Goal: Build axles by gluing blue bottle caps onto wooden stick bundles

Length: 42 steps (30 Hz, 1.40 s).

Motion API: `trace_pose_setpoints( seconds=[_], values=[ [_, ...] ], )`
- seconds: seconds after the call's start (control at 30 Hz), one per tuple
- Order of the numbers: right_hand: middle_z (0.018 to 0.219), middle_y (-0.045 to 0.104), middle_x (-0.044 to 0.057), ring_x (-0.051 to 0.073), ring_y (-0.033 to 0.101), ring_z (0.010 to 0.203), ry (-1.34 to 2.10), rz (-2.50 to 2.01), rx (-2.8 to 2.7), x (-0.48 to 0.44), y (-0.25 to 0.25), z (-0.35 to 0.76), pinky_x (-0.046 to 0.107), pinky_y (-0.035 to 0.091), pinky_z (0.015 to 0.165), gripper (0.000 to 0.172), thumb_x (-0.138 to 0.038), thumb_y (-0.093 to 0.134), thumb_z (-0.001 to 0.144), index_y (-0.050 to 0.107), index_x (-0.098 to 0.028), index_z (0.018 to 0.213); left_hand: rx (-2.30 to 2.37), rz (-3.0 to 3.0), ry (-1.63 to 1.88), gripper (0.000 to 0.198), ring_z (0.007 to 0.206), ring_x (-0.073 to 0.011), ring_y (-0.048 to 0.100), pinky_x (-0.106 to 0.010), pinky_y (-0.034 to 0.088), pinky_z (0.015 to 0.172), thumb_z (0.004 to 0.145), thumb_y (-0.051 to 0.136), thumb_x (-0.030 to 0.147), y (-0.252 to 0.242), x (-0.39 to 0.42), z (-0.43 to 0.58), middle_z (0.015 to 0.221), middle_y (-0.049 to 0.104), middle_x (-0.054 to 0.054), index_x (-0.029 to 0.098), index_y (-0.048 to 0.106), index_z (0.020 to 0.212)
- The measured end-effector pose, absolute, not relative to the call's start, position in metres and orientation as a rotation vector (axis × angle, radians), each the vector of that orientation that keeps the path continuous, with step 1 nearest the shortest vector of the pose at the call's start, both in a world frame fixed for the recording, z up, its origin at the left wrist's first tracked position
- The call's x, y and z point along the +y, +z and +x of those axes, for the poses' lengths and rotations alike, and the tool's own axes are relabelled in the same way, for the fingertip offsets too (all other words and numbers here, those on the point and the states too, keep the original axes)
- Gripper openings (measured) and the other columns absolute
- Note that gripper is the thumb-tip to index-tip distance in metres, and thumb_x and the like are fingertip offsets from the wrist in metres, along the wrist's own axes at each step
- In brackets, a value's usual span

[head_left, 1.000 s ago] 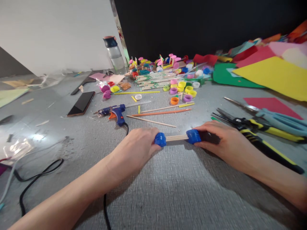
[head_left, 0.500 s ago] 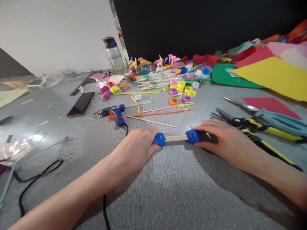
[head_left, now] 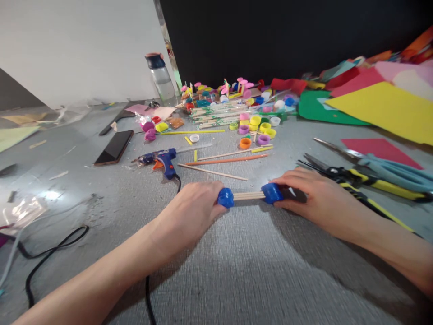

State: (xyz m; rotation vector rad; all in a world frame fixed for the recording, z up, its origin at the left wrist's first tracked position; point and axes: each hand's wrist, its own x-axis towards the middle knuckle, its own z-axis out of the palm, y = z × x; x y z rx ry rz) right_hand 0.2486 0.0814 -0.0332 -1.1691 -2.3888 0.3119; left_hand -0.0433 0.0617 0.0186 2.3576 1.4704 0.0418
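My left hand (head_left: 199, 205) is closed on a blue bottle cap (head_left: 226, 197) at one end of a short bundle of thin wooden sticks (head_left: 248, 196). The fingers of my right hand (head_left: 311, 192) pinch the other end, where more blue bottle caps (head_left: 271, 193) sit. A black piece (head_left: 294, 194) shows between my right thumb and fingers; what it is I cannot make out. The bundle lies level between both hands, low over the grey table (head_left: 230, 271). My fingertips on the far side of the caps are partly hidden.
Beyond my left hand lie a blue hot glue gun (head_left: 165, 160) with its cord and a phone (head_left: 114, 147). Pliers (head_left: 338, 174) and scissors (head_left: 382, 167) lie right. Loose sticks (head_left: 216, 171), coloured caps (head_left: 255, 120), a bottle (head_left: 161, 79) and coloured sheets (head_left: 389, 108) are farther back.
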Motion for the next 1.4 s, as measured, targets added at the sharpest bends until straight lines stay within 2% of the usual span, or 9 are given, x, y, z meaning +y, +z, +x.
trace_pose_setpoints(
  seconds=[0.23,0.4,0.5,0.6,0.67,0.77,0.97,1.1,1.4],
  values=[
    [0.115,0.073,0.006,0.032,0.065,0.106,0.355,-1.212,-2.37,0.078,-0.031,0.249,0.051,0.052,0.09,0.036,-0.053,0.065,0.097,0.07,-0.029,0.123,1.467,2.381,0.072,0.017,0.069,-0.0188,0.061,-0.031,0.035,0.062,0.098,0.058,0.036,0.017,0.062,-0.048,0.084,0.071,-0.003,0.02,0.062,0.092],
    [0.119,0.073,0.008,0.033,0.066,0.107,0.373,-1.257,-2.334,0.076,-0.03,0.25,0.052,0.053,0.091,0.045,-0.054,0.067,0.095,0.067,-0.027,0.132,1.485,2.411,0.033,0.015,0.072,-0.0208,0.062,-0.032,0.035,0.063,0.093,0.065,0.035,0.021,0.061,-0.047,0.086,0.072,-0.003,0.021,0.061,0.094],
    [0.117,0.074,0.008,0.034,0.067,0.108,0.385,-1.28,-2.32,0.076,-0.03,0.249,0.053,0.053,0.092,0.045,-0.05,0.067,0.095,0.066,-0.026,0.133,1.507,2.395,0.006,0.02,0.074,-0.0219,0.065,-0.032,0.035,0.063,0.092,0.068,0.035,0.023,0.061,-0.046,0.088,0.073,-0.003,0.021,0.062,0.104],
    [0.114,0.075,0.008,0.034,0.067,0.108,0.415,-1.288,-2.303,0.076,-0.028,0.249,0.053,0.054,0.093,0.043,-0.049,0.067,0.095,0.067,-0.025,0.131,1.543,2.363,-0.02,0.035,0.077,-0.0237,0.067,-0.032,0.037,0.065,0.092,0.069,0.037,0.025,0.062,-0.046,0.091,0.075,-0.004,0.02,0.06,0.122],
    [0.116,0.075,0.007,0.033,0.068,0.108,0.431,-1.279,-2.3,0.076,-0.028,0.248,0.052,0.054,0.093,0.04,-0.046,0.068,0.094,0.068,-0.026,0.129,1.557,2.366,-0.014,0.04,0.077,-0.0238,0.067,-0.032,0.037,0.065,0.092,0.07,0.04,0.026,0.062,-0.047,0.092,0.075,-0.004,0.021,0.059,0.125],
    [0.121,0.074,0.004,0.03,0.067,0.11,0.444,-1.257,-2.312,0.077,-0.028,0.248,0.05,0.053,0.094,0.035,-0.041,0.067,0.095,0.069,-0.027,0.127,1.558,2.369,0.007,0.036,0.077,-0.0232,0.066,-0.032,0.037,0.065,0.091,0.071,0.04,0.025,0.063,-0.05,0.091,0.074,-0.004,0.02,0.061,0.12],
    [0.117,0.075,0.003,0.027,0.067,0.107,0.471,-1.265,-2.288,0.08,-0.033,0.247,0.046,0.054,0.091,0.028,-0.037,0.063,0.098,0.07,-0.028,0.123,1.487,2.364,0.091,0.012,0.07,-0.0182,0.06,-0.03,0.034,0.063,0.092,0.066,0.031,0.016,0.065,-0.048,0.084,0.069,-0.001,0.02,0.063,0.098],
    [0.112,0.075,0.002,0.026,0.068,0.1,0.514,-1.288,-2.249,0.08,-0.035,0.246,0.045,0.053,0.088,0.025,-0.038,0.065,0.097,0.072,-0.028,0.119,1.46,2.353,0.202,0.014,0.067,-0.0163,0.057,-0.029,0.032,0.062,0.097,0.06,0.034,0.01,0.064,-0.047,0.08,0.067,0.0,0.02,0.062,0.095],
    [0.109,0.076,0.002,0.026,0.067,0.097,0.53,-1.283,-2.223,0.079,-0.033,0.243,0.045,0.052,0.084,0.023,-0.037,0.066,0.095,0.073,-0.026,0.114,1.49,2.298,0.192,0.013,0.068,-0.0157,0.055,-0.029,0.032,0.062,0.095,0.064,0.03,0.011,0.063,-0.046,0.08,0.065,0.001,0.019,0.059,0.089]
  ],
)
